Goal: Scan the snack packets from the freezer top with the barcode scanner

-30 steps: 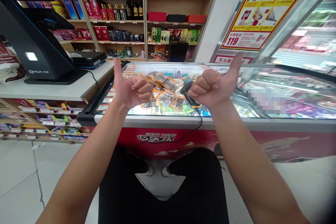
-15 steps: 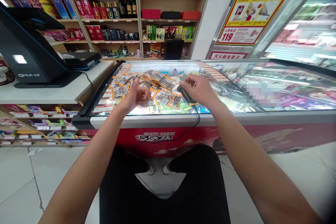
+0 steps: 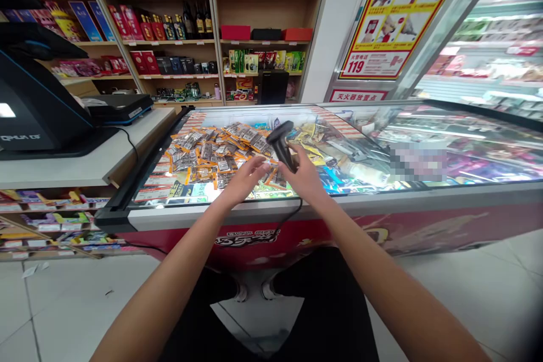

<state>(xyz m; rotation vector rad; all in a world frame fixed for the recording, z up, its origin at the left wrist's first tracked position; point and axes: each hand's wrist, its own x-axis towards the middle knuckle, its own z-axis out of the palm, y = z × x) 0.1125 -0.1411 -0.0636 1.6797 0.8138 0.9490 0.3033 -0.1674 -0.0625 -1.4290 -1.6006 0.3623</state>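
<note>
The black barcode scanner (image 3: 280, 144) stands upright at the frame's centre, its handle clamped in my right hand (image 3: 304, 180). My left hand (image 3: 244, 180) is just left of it, fingers loose and apart. Below both hands, the freezer's glass lid (image 3: 382, 141) covers snack packets (image 3: 203, 153).

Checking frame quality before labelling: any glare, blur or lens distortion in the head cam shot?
Head view: mostly sharp, the right hand and its black handheld corded scanner crisp; a white glare spot washes out the clear glass freezer lid near its front edge, and reflections streak its right half; a pixelated patch masks part of it; wide-angle distortion tilts the wooden shelves; the bottom-right corner vignettes dark.
</note>
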